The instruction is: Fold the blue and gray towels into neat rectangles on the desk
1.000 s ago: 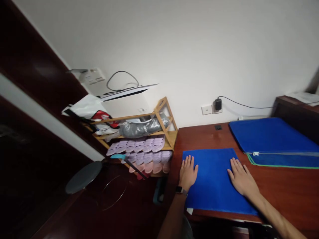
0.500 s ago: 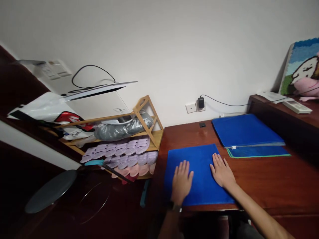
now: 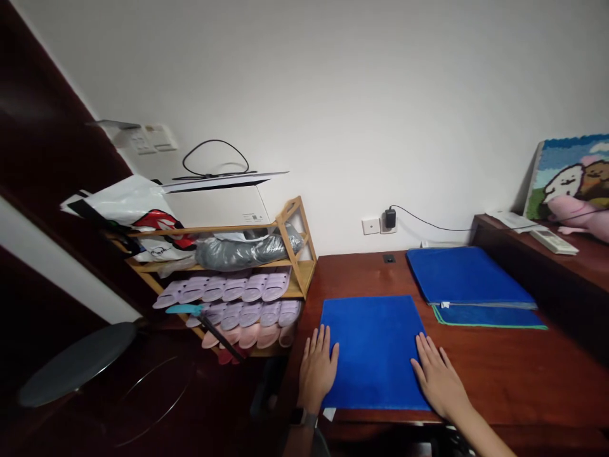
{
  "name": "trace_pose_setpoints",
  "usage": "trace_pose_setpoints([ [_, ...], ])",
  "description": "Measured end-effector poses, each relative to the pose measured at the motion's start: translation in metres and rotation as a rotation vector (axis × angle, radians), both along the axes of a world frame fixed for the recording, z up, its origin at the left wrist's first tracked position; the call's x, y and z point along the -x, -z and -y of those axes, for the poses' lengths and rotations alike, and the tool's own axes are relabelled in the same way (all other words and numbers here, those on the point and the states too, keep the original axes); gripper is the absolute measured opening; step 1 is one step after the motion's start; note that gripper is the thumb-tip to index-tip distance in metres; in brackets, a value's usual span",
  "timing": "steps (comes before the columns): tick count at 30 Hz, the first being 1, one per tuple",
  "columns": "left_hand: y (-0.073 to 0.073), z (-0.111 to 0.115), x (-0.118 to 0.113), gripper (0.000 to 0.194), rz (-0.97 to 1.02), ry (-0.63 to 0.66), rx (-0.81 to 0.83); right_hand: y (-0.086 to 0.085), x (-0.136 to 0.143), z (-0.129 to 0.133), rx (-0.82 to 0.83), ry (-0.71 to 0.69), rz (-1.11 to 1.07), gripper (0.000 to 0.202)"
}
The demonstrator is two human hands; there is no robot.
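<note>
A blue cloth point(image 3: 375, 352) lies flat near the front edge of the desk, with a small white tag point(image 3: 328, 414) showing at its lower left corner. My left hand point(image 3: 318, 368) rests palm down along the cloth's left edge, fingers stretched out. Along the right edge lies my right hand point(image 3: 438, 374), also flat with fingers extended, partly on the cloth and partly on the wood. Behind it, to the right, more folded blue cloths point(image 3: 469, 276) are stacked, and a blue cloth with a green border point(image 3: 490, 316) sticks out in front of them.
Left of the desk point(image 3: 518, 374) stands a wooden rack point(image 3: 304, 266) with purple slippers point(image 3: 252, 287), pink slippers and a white box point(image 3: 219, 208). A black charger point(image 3: 390, 218) is in the wall socket. On the raised ledge at right are a remote control point(image 3: 554, 241) and a pink plush toy point(image 3: 578, 216).
Both hands have moved from the cloth's surface outward to its side edges, the left hand leftward and the right hand slightly rightward. The camera view has tilted and shifted a little.
</note>
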State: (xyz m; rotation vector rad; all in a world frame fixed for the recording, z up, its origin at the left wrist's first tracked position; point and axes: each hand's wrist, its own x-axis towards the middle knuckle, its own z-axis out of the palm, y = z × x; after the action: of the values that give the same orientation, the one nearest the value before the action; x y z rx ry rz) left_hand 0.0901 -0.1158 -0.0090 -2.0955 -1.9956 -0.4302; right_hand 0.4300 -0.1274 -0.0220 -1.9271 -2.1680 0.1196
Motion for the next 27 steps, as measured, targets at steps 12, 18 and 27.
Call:
trace_pose_setpoints([
  [12, -0.037, 0.023, -0.187, 0.055, 0.166, 0.438, 0.117, 0.003, -0.003, 0.007, -0.002, -0.038, 0.013, 0.069],
  [18, -0.01, 0.035, -0.088, 0.057, 0.084, 0.166, 0.103, 0.002, -0.003, 0.008, -0.004, -0.007, 0.002, 0.071],
  [27, 0.0, 0.071, 0.024, 0.048, -0.004, 0.089, -0.173, -0.014, -0.004, 0.017, -0.079, -0.032, -0.091, 0.067],
])
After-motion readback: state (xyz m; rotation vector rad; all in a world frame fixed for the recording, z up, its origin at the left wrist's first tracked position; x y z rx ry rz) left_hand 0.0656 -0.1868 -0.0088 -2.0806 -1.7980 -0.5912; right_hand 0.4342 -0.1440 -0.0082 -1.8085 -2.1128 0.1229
